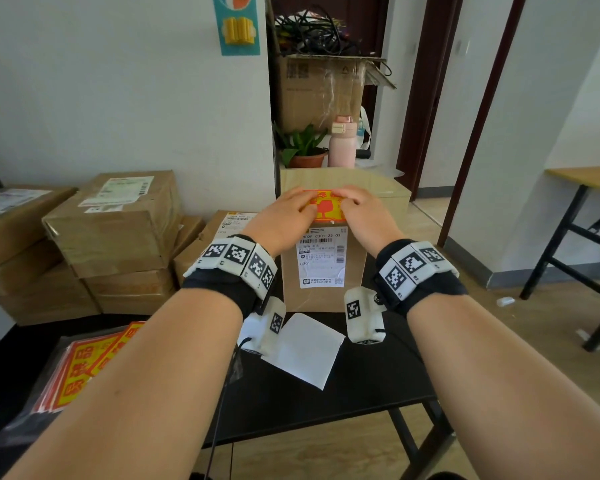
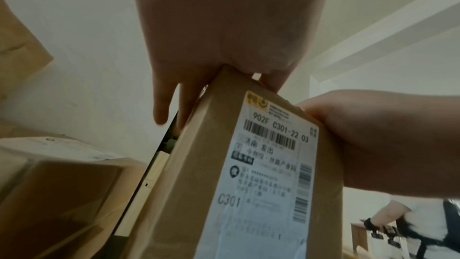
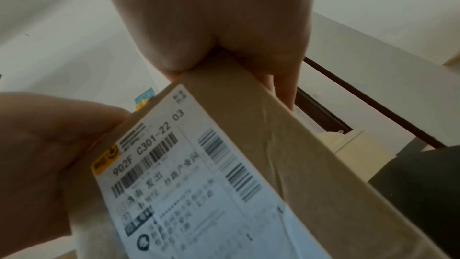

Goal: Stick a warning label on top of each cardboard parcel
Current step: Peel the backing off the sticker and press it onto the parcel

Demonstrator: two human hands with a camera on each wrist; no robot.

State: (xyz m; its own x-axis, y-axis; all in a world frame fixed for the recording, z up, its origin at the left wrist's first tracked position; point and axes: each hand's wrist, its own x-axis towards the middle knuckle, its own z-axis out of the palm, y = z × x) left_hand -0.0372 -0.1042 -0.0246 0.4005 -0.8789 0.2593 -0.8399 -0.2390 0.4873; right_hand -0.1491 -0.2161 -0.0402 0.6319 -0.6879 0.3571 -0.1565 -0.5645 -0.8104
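Observation:
A tall cardboard parcel [image 1: 323,292] with a white shipping label [image 1: 321,259] on its near face stands on the black table [image 1: 361,393]. A red and yellow warning label [image 1: 326,207] lies on its top. My left hand [image 1: 284,211] and right hand [image 1: 361,211] lie flat on the label's two sides, fingers straight, pressing it down. In the left wrist view the left hand [image 2: 224,36] rests on the parcel [image 2: 199,164] top edge. The right wrist view shows the right hand [image 3: 219,27] on the parcel [image 3: 286,155] the same way.
A bag of spare warning labels [image 1: 84,365] lies at the table's near left. White backing paper [image 1: 305,351] lies in front of the parcel. Several stacked parcels [image 1: 118,223] stand at the left. A plant [image 1: 302,147], pink bottle [image 1: 342,143] and open box [image 1: 323,88] are behind.

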